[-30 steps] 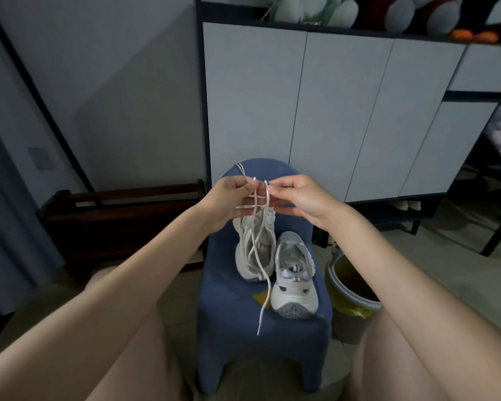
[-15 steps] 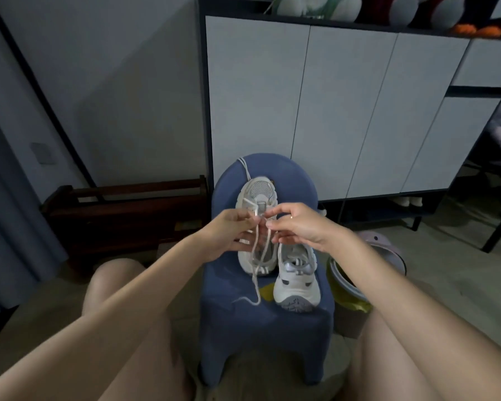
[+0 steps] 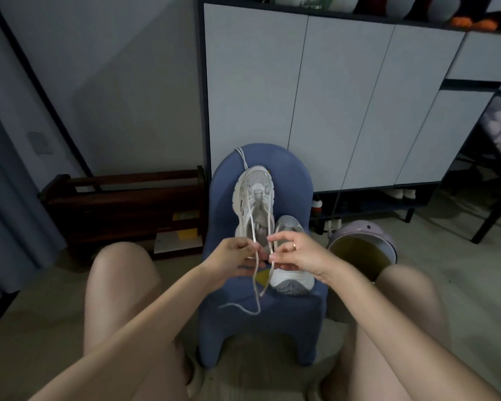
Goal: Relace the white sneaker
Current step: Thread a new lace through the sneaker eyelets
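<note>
dim, bluish indoor light, soft shadows, wide-angle bending at the edges, slight softness throughout

**White shoes on a blue chair**

The blue chair [image 3: 261,322] is the one strong colour. On its seat stand a white sneaker [image 3: 253,204] with pale grey mesh panels and a white shoelace [image 3: 255,285], and beside it a second white sneaker [image 3: 291,280] with a grey toe sole. Behind the chair stands a white cabinet [image 3: 330,96] with a dark frame. Left of it is a dark brown rack [image 3: 122,206]; right, a lilac bin [image 3: 362,244] with a yellow-green liner.
</note>
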